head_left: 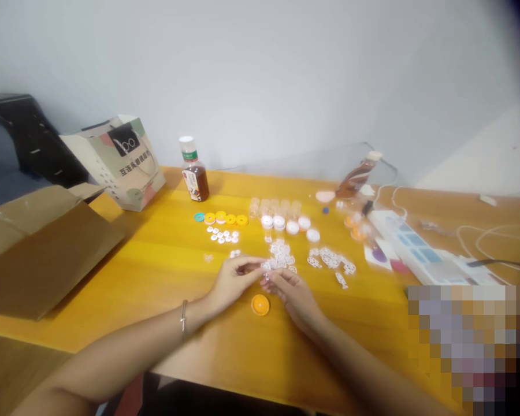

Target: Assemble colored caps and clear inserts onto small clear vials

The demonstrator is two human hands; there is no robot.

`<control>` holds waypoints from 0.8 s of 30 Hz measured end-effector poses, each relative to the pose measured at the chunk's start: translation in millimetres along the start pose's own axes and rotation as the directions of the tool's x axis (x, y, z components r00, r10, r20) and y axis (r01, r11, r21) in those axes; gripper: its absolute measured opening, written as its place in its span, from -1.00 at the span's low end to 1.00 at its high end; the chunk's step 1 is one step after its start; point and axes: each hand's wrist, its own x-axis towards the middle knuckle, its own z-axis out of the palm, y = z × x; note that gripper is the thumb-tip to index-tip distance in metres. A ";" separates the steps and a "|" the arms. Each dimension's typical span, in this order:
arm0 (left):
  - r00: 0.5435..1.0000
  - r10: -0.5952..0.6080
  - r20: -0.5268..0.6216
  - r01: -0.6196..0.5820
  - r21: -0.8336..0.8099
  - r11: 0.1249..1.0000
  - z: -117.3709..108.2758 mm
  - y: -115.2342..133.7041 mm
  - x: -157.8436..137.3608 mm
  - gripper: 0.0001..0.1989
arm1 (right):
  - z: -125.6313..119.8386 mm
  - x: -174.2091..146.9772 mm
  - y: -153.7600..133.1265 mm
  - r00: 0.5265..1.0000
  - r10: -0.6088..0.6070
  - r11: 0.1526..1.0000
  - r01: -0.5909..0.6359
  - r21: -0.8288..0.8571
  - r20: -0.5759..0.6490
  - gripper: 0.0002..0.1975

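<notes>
My left hand [233, 282] and my right hand [295, 293] meet over the middle of the table. Between their fingertips they pinch a small white plastic piece with holes [266, 267]. Just below them lies a round orange cap [260, 304]. Past my fingers is a loose pile of white perforated pieces [281, 252], with a second group of such pieces [331, 258] to the right. Small white discs [222, 235] lie beyond my left hand. Behind them runs a row of yellow rings [221, 217] with a teal ring [199, 217] at its left end.
White round caps [292, 227] and clear cups [275, 207] stand farther back. Drink bottles stand at the back left [194, 173] and back right [356, 176]. A cardboard box [47, 248] and paper bag [121, 162] are at left. A white-blue case [429, 248] and cables are at right.
</notes>
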 end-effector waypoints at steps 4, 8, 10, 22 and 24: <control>0.998 -0.058 0.013 0.059 -0.084 0.995 -0.3 -0.4 1.6 -0.75 | -0.2 0.8 0.5 1.000 -0.004 0.999 0.004 -0.035 0.004 -0.80; 0.997 -0.078 -0.001 0.077 -0.056 0.995 0.6 0.6 2.4 -0.79 | -0.4 1.3 -2.7 0.999 -0.028 0.990 0.031 -0.139 0.022 -0.79; 0.997 -0.072 0.003 0.072 -0.047 0.996 -0.1 1.6 3.1 -0.81 | -0.7 0.4 -6.5 0.998 -0.049 0.974 0.056 -0.220 0.034 -0.78; 0.902 0.036 0.430 -0.145 0.223 0.964 -28.2 24.1 2.0 -0.82 | -8.2 -9.9 -7.1 0.883 -0.250 0.513 0.469 -0.719 0.398 -0.78; 0.876 0.063 0.478 -0.205 0.251 0.946 -28.1 25.3 -0.1 -0.83 | -8.1 -7.3 -5.9 0.870 -0.266 0.471 0.493 -0.731 0.416 -0.84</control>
